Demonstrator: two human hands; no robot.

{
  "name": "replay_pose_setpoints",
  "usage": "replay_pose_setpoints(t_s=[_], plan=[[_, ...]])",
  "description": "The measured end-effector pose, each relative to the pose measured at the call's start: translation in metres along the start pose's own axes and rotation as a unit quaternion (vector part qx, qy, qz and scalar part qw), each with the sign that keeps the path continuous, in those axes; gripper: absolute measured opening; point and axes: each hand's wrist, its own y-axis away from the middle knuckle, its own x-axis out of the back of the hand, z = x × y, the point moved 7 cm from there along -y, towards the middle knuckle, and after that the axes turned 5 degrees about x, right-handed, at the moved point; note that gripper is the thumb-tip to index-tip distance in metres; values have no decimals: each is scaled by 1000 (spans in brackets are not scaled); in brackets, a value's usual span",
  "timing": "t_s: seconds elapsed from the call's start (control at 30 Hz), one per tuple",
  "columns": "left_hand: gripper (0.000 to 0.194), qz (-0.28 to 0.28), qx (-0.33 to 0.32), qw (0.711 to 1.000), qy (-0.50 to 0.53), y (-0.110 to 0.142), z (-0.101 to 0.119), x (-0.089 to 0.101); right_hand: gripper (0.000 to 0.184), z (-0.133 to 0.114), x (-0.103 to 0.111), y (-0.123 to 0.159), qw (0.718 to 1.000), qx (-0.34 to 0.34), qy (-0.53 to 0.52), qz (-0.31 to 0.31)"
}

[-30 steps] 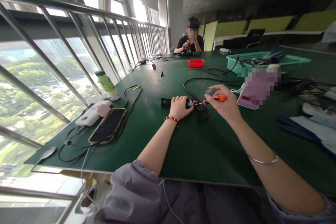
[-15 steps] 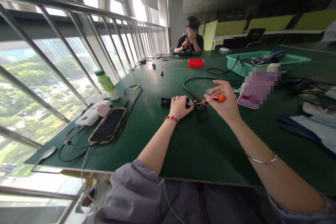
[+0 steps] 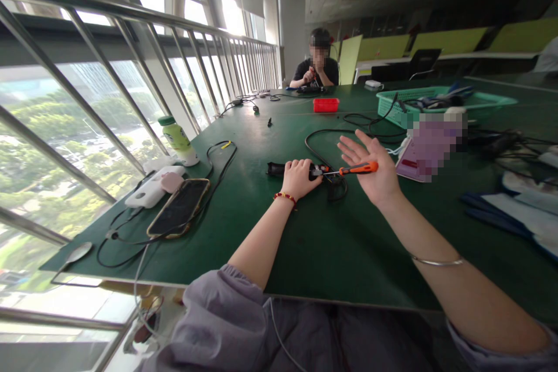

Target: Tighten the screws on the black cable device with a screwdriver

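Under my left hand (image 3: 299,179) is a black elongated corded device (image 3: 275,170), pressed to the green table with my fingers wrapped over it. Its right end shows small metallic and red parts, too fine to make out. An orange-and-black screwdriver (image 3: 360,168) lies level, its shaft pointing left to that end; whether its tip sits in a screw I cannot tell. My right hand (image 3: 378,177) is open, palm up behind the screwdriver, fingers stretched and spread. The handle rests against the palm, with no fingers closed round it. A black cord (image 3: 337,195) loops below the device's right end.
To the left lie a phone (image 3: 179,208), a white power bank (image 3: 152,189) and a green-capped bottle (image 3: 178,140). A red box (image 3: 326,105), a green basket (image 3: 392,110) and a purple phone (image 3: 418,154) stand beyond. Another person (image 3: 320,64) sits at the far end.
My right hand has gone from fingers bent around the screwdriver handle to an opened palm with spread fingers. The screwdriver has turned slightly. My left hand stays on the device.
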Motion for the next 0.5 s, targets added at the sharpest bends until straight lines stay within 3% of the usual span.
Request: replay_pose_setpoints(t_s=[0.3,0.5], plan=[[35,-5,2,1000,0,0,0,0,42,-4,4,-2,999,27,-22,-11],[37,-4,2,1000,-5,-1,0,0,39,2,9,-1,998,-11,-67,-3]])
